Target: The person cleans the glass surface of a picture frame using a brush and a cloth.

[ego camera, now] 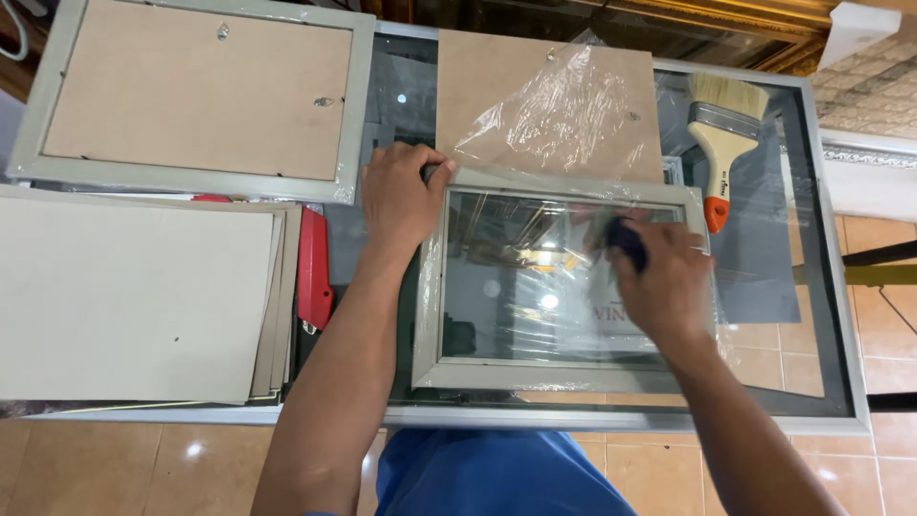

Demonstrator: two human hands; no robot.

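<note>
1. Glass-topped table (821, 287) — the work surface; it carries every item listed below.
2. Stack of grey cardboard sheets (124, 296) lies at the left of the table.
3. Second picture frame (191, 96), face down with its brown backing up, lies at the far left, above the stack.
4. Brown backing board (487, 86) lies at the far centre, partly covered by crumpled clear plastic film (554, 115).
5. Grey picture frame (559, 368) with a glass pane lies flat at the centre near the front edge, still partly wrapped in film.
6. Left hand (399, 203) presses down on the frame's upper-left corner, fingers curled over it.
7. Right hand (664, 287) rests on the glass pane, fingers closed around a small dark object (626, 241); its kind cannot be told.
8. Paintbrush (723, 134) with pale bristles and an orange-tipped handle lies at the far right, apart from the frame.
9. Red utility knife (313, 272) lies between the stack and the left forearm.
</note>
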